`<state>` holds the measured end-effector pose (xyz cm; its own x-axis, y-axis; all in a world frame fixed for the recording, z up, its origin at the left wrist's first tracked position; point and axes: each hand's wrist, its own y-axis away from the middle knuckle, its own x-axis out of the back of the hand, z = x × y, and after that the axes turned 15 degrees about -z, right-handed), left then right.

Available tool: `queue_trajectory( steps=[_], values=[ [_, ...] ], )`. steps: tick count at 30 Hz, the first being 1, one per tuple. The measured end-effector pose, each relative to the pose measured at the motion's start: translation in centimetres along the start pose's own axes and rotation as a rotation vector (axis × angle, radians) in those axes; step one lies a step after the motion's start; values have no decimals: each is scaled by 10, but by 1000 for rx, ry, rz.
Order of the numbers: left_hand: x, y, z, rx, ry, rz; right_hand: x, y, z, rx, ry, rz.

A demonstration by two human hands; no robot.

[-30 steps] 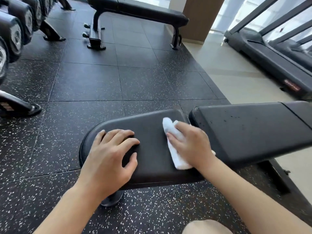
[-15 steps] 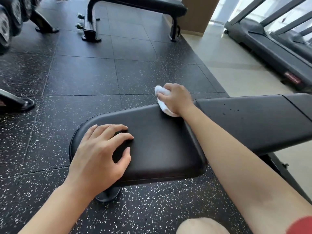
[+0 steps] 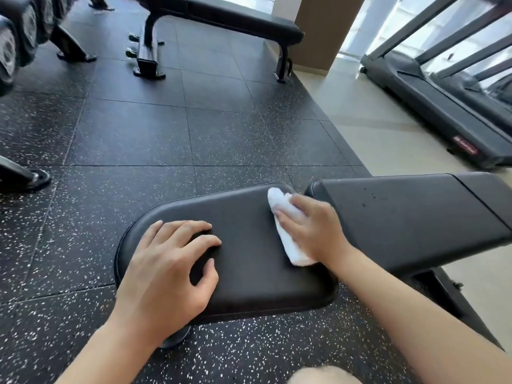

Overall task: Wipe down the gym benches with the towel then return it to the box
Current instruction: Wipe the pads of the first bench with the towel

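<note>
Right hand [image 3: 315, 231] presses a folded white towel [image 3: 288, 231] onto the far right part of the black seat pad [image 3: 249, 245], fingers curled over it; the palm hides the towel's middle. Left hand [image 3: 169, 270] rests on the pad, fingers spread apart. The backrest pad [image 3: 415, 217] is cut off at right.

Towel [image 3: 288, 231] partly hidden under right hand [image 3: 313, 231]; bench back pad [image 3: 401, 217] cut by right edge (dumbbells [image 3: 16, 42] blurred).
</note>
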<state>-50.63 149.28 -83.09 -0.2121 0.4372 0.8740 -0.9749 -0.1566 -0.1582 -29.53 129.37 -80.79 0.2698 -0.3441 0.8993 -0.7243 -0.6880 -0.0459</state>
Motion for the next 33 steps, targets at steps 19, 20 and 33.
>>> queue_trajectory(
  steps=[19, 20, 33],
  values=[
    [6, 19, -26, -47, 97, 158, -76, -75, -131, 208, 141, -18],
    [6, 17, -24, -47, 102, 158, -73, -73, -128, 219, 133, -27],
    [7, 8, -19, 13, 182, 220, 0, -113, 19, -195, 71, 3]
  ],
)
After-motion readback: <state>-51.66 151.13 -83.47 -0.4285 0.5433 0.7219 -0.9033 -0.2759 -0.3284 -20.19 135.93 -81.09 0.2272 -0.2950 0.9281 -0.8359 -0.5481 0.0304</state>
